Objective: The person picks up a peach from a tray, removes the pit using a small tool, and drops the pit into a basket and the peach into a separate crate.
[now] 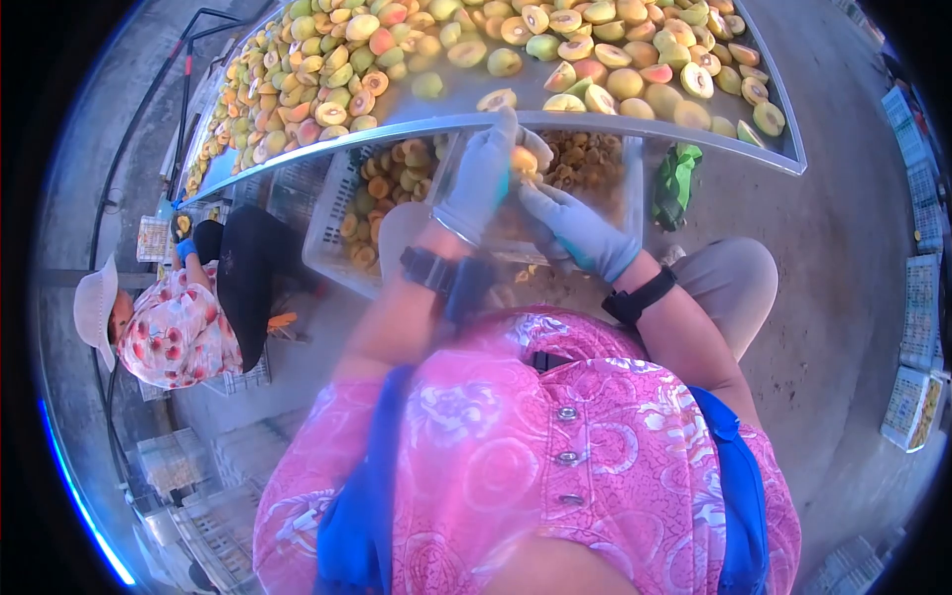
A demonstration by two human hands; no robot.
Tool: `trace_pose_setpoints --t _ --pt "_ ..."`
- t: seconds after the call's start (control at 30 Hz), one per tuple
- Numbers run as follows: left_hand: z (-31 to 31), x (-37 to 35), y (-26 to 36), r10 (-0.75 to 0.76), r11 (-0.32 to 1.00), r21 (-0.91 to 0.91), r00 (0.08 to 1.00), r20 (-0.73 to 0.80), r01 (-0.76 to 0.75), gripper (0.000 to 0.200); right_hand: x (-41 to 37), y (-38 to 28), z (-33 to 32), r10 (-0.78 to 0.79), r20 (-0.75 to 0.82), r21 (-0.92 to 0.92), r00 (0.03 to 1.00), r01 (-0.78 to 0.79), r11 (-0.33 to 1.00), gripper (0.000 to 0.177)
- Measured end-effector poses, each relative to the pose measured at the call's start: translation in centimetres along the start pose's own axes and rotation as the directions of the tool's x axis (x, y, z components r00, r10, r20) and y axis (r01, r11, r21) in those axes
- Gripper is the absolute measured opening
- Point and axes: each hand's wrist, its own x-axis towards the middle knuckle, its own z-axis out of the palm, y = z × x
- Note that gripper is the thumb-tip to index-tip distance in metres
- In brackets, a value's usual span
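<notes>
My left hand (478, 183), in a pale glove, is closed around a peach half (524, 162) just below the near rim of the metal table. Close on its right, my right hand (583, 230), gloved too, has its fingers pinched together at the fruit; whatever they grip is hidden. Beneath both hands is a white crate (632, 188) with brown peach pits (587, 164). To its left, another white crate (327, 223) holds peach halves (382, 188). On the table, whole and halved peaches (327, 69) are piled, some cut faces showing pits.
The table's metal rim (684, 132) runs just above my hands. A green bag (676, 186) lies on the floor at the right. Another person (183, 317) in a hat sits at the left, wearing a blue glove. Crates (922, 297) line the far right.
</notes>
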Motion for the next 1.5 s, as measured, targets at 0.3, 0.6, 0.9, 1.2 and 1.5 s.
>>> trace_pose_setpoints --t 0.3,0.6,0.9,1.2,1.5 --pt "-1.5 -0.5 0.9 0.024 0.997 0.068 0.980 0.195 -0.038 0.065 0.5 0.0 -0.3 0.161 0.437 0.385 0.885 -0.346 0.856 0.031" --pt "-2.9 -1.0 -0.9 -0.071 0.696 -0.701 0.986 0.152 0.158 0.058 -0.3 -1.0 3.1 0.167 0.425 0.765 0.890 -0.452 0.459 0.032" --pt "-13.4 0.7 2.6 0.282 0.957 0.185 0.863 -0.419 -0.223 0.040 1.4 2.0 -0.6 -0.225 0.585 0.748 0.779 -0.412 0.521 0.041" --pt "-6.4 10.0 0.7 -0.001 0.421 0.899 0.991 -0.133 0.121 0.064 1.7 1.1 -0.9 -0.122 0.444 0.734 0.888 -0.282 0.618 0.041" --pt "-5.1 10.5 -0.4 0.233 0.472 0.878 0.972 -0.041 -0.076 0.049 1.6 0.0 -0.5 -0.035 0.213 0.611 0.976 -0.106 0.785 0.034"
